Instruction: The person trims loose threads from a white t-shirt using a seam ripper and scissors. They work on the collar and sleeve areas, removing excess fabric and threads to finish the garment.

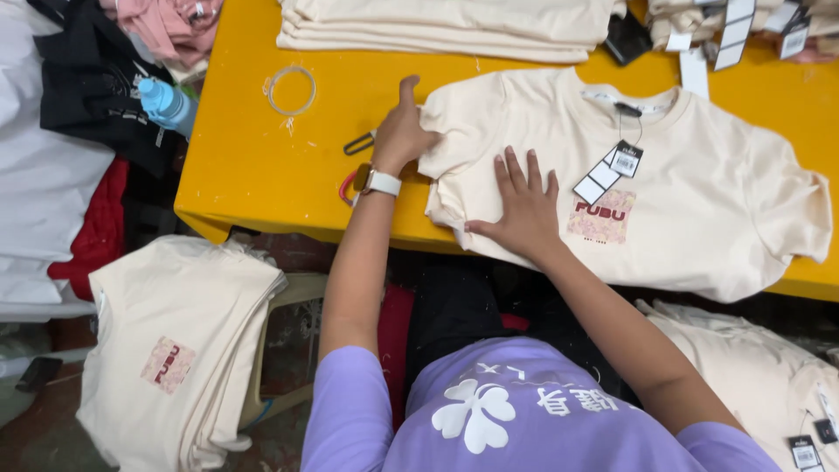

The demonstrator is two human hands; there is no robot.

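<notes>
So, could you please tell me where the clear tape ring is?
In the head view, the clear tape ring lies on the yellow table, left of the left hand and the cream T-shirt.

Bright yellow table [253, 166] fills most of the view, paint a bit scuffed, lit evenly from above. Below its edge there's a dim, grimy floor [35, 428] and what looks like a pale plastic chair [301, 288] buried under cloth.
</notes>
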